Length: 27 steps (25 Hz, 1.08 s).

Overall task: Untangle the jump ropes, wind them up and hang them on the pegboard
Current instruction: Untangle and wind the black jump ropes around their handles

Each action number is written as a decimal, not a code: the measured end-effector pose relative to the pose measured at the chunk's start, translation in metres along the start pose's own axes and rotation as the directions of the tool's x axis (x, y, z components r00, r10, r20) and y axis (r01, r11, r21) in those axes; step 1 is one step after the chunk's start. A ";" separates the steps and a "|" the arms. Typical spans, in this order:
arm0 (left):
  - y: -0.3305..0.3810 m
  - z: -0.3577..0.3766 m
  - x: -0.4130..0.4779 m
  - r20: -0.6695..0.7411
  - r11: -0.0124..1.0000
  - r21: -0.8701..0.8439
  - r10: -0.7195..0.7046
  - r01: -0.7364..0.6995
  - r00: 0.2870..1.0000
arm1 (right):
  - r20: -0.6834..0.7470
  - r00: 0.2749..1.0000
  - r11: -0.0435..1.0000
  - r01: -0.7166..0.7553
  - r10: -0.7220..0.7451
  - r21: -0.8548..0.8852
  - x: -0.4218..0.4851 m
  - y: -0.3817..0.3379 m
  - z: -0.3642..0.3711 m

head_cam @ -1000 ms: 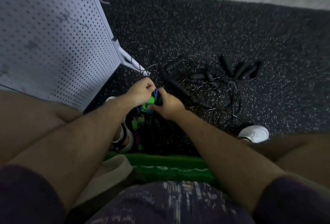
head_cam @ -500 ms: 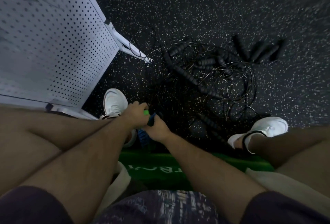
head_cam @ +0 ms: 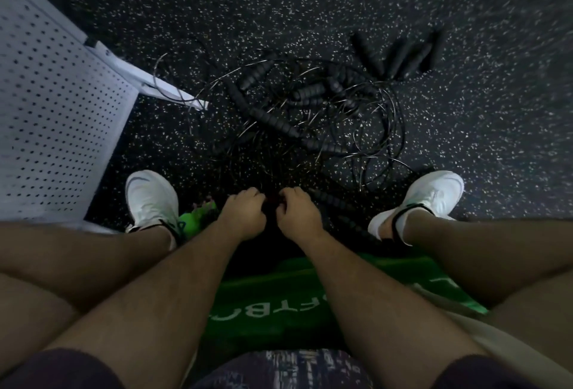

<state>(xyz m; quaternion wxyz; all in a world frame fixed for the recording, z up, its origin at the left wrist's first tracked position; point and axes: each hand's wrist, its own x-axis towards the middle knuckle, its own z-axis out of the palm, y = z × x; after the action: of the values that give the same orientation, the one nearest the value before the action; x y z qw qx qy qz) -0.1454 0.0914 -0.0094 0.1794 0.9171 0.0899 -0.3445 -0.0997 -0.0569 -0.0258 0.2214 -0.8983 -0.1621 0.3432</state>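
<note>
Both hands have dropped low between the shoes. The left hand (head_cam: 243, 213) and right hand (head_cam: 299, 213) sit knuckles-up, nearly touching, fingers curled in, perhaps pinching dark cord; too dim to tell. Tangled jump ropes (head_cam: 294, 109) lie just ahead, with the pegboard (head_cam: 52, 128) to the left.

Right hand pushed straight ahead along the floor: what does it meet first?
Probably the thin black jump-rope cords just beyond the right hand, before any ribbed black handle; depth is unclear.
</note>
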 end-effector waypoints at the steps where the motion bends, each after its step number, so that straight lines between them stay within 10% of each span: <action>1: 0.011 0.005 0.010 0.032 1.000 -0.017 -0.001 0.001 0.999 | -0.022 0.999 0.998 -0.033 0.031 -0.058 0.002 0.014 -0.004; 11: 0.066 0.045 0.062 0.201 0.996 -0.072 -0.035 0.050 0.979 | 0.009 0.973 0.893 -0.207 0.230 -0.400 0.020 0.101 -0.011; 15: 0.070 0.040 0.066 0.059 0.906 -0.380 -0.176 0.185 0.983 | -0.035 0.988 0.978 -0.154 0.150 -0.141 0.019 0.093 -0.005; 18: 0.080 0.017 0.067 0.116 0.593 -0.737 -0.360 0.323 0.926 | -0.046 0.984 0.970 -0.161 0.172 0.183 0.019 0.073 -0.024; 22: 0.091 -0.038 0.056 0.243 -0.150 -0.968 -0.344 0.202 0.907 | -0.116 0.991 0.944 -0.027 0.069 0.330 0.016 0.037 -0.064; 24: 0.095 -0.064 0.043 0.103 -0.061 -0.994 -0.344 0.088 0.933 | -0.108 0.992 0.961 0.087 -0.060 0.263 0.006 0.022 -0.078; 27: 0.092 -0.098 0.021 -0.220 0.382 -0.920 -0.330 -0.083 0.918 | -0.255 0.951 0.941 0.237 -0.174 0.242 -0.011 0.001 -0.092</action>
<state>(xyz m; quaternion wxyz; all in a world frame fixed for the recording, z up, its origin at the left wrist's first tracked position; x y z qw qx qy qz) -0.0441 0.0464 0.0695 0.6068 0.7018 0.3662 -0.0713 -0.0438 -0.0890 0.0406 0.3937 -0.8714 -0.1806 0.2304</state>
